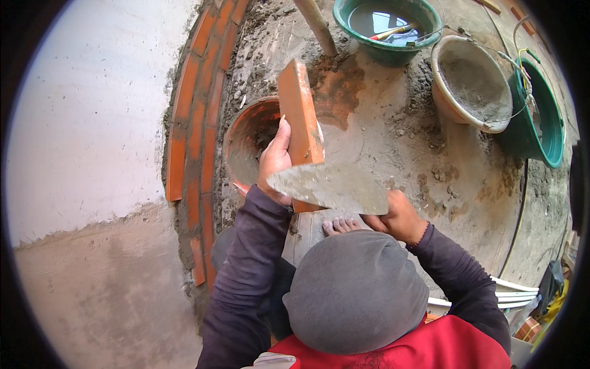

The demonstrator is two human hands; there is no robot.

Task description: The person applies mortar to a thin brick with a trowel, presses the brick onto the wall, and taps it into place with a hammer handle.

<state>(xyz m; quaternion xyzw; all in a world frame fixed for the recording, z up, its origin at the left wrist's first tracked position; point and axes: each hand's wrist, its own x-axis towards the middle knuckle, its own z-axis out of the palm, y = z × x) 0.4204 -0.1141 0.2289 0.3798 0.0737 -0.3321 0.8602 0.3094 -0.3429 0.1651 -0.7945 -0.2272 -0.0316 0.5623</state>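
Left grip (275,161) clasps a flat orange brick (300,117), right grip (402,219) a smeared trowel (335,187)! Green basin (390,57) holds water (367,22); pale bucket (446,106), grey mix (476,89).

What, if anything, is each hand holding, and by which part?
The left hand holds a brick by its left side; the right hand holds a trowel at the handle end, mostly hidden.

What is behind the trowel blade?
Behind the trowel blade are part of the brick, which shows above and below it, and part of the left hand, which grips the brick. The covered stretches cannot be seen.
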